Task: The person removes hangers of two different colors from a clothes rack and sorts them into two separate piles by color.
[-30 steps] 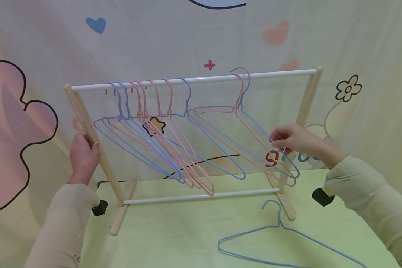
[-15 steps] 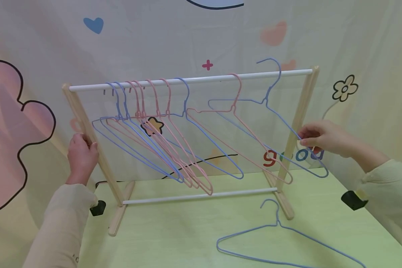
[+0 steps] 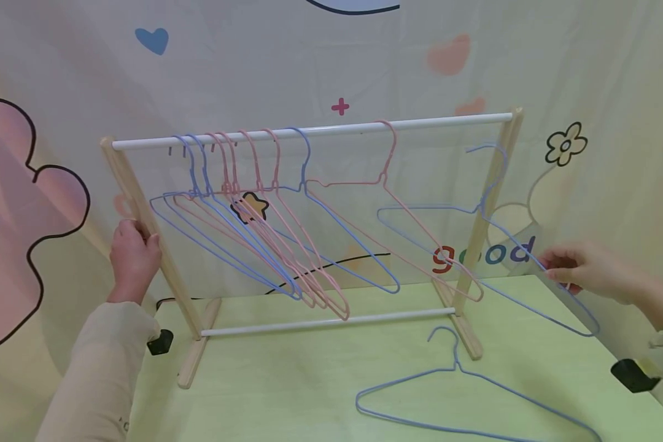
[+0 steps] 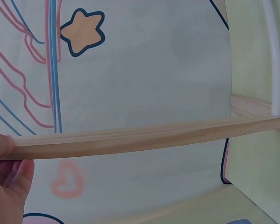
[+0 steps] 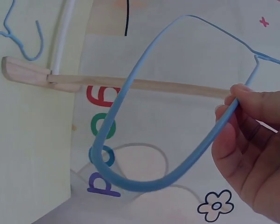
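Note:
In the head view my right hand (image 3: 597,273) pinches the sloping shoulder of a blue hanger (image 3: 511,228), whose hook is off the rail and in front of the rack's right post. The right wrist view shows thumb and fingers on that blue hanger (image 5: 196,161). My left hand (image 3: 135,258) grips the left wooden post (image 3: 168,258) of the clothes rack; in the left wrist view the thumb and fingers wrap the post (image 4: 130,140). Several pink and blue hangers hang from the white top rail (image 3: 337,129), mostly toward the left. One pink hanger (image 3: 389,153) hangs apart, farther right.
Another blue hanger (image 3: 455,368) lies flat on the pale green table (image 3: 265,393) in front of the rack. A white lower bar (image 3: 331,323) joins the two wooden feet. Behind stands a printed curtain (image 3: 243,67).
My right hand has carried the blue hanger rightward, away from the pink one, then down, its hook dropping below the top rail. My left hand has stayed on the post.

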A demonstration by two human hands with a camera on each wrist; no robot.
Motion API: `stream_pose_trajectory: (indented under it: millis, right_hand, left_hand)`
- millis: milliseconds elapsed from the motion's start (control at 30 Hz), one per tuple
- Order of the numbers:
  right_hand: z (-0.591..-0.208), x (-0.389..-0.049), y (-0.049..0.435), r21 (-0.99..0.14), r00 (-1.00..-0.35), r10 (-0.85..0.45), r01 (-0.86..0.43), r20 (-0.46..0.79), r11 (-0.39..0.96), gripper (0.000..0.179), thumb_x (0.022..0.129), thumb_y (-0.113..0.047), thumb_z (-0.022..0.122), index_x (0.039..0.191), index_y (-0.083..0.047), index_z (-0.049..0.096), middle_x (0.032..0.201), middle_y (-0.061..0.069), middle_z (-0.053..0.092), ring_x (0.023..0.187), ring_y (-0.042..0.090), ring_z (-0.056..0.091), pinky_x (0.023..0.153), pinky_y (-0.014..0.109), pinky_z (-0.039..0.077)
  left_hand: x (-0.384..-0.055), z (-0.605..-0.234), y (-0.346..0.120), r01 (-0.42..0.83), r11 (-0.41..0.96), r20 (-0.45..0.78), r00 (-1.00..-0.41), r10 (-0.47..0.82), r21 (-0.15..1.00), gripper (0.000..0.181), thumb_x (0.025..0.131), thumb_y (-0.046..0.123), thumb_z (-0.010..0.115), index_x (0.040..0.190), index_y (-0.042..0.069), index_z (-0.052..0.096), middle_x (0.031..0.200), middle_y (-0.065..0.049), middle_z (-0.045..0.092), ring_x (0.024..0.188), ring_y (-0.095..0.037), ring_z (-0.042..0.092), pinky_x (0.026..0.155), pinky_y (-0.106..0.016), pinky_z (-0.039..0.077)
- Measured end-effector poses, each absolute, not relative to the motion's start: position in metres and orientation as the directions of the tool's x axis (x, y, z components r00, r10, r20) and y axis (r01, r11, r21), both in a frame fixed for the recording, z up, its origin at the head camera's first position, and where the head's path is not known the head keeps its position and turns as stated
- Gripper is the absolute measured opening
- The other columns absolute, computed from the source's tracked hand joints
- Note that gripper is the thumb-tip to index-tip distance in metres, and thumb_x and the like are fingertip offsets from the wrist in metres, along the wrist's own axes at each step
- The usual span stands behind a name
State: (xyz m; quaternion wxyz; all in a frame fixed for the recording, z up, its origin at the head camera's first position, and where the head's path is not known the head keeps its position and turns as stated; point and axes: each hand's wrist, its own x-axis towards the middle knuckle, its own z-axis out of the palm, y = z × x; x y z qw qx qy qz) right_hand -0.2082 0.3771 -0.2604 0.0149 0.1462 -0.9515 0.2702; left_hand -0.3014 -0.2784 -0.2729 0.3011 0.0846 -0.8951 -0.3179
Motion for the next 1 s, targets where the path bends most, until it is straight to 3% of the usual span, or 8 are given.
stream_pose_trajectory:
  millis: [433,700,933,1000]
  right_hand:
    - [-0.318,-0.187,0.389,-0.633,-0.907,-0.405,-0.246,-0.116,0.734,0.011,0.088,-0.007,0.049,0.094,0.001,0.052,0.068,-0.006,0.046,0.057,0.003,0.045,0.049,0.023,0.043]
    - [-0.343,-0.180,0.383,-0.790,-0.813,-0.556,-0.221,-0.175,0.572,0.007,0.088,-0.005,0.047,0.086,0.001,0.050,0.068,-0.007,0.046,0.057,0.002,0.046,0.045,0.023,0.042]
    - [-0.370,-0.174,0.370,-0.891,-0.728,-0.658,-0.152,-0.191,0.427,0.009,0.086,-0.001,0.045,0.080,0.006,0.046,0.062,0.019,0.036,0.053,0.000,0.044,0.042,0.019,0.039]
    - [-0.377,-0.172,0.366,-0.896,-0.721,-0.663,-0.136,-0.203,0.423,0.010,0.086,-0.001,0.046,0.079,0.007,0.045,0.059,0.014,0.036,0.052,0.000,0.043,0.043,0.017,0.038]
  left_hand:
    - [-0.301,-0.275,-0.281,0.027,0.772,0.460,-0.817,-0.349,0.635,0.031,0.089,0.014,0.044,0.109,-0.009,0.036,0.101,-0.025,0.042,0.091,-0.040,0.042,0.076,-0.049,0.038]
    - [-0.299,-0.275,-0.281,0.019,0.775,0.459,-0.815,-0.354,0.632,0.031,0.089,0.014,0.044,0.108,-0.009,0.036,0.100,-0.025,0.041,0.090,-0.039,0.041,0.076,-0.049,0.036]
    - [-0.300,-0.274,-0.279,0.029,0.775,0.456,-0.823,-0.340,0.632,0.032,0.089,0.015,0.043,0.109,-0.009,0.036,0.101,-0.025,0.041,0.092,-0.040,0.040,0.077,-0.050,0.035]
    - [-0.301,-0.273,-0.278,0.035,0.774,0.457,-0.823,-0.337,0.632,0.032,0.090,0.015,0.043,0.109,-0.009,0.036,0.102,-0.026,0.041,0.092,-0.040,0.040,0.078,-0.050,0.035]
